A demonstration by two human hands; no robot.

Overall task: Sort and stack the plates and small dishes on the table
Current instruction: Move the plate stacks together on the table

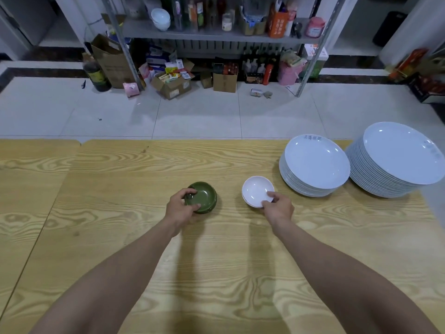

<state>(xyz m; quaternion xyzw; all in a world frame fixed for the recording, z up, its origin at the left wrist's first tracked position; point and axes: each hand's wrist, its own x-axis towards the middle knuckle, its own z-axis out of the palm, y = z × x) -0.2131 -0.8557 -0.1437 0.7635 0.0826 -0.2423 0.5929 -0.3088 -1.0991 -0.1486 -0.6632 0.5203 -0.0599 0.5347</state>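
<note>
Plates stacked; left hand gripping green dishes, right hand pinching white dishes; placing left.

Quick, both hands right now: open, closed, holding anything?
Left hand: grips the green small dish by its rim.
Right hand: pinches the white small dish at its near rim.

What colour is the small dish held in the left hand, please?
Dark green, glossy; the small dish shows best in the head view.
</note>
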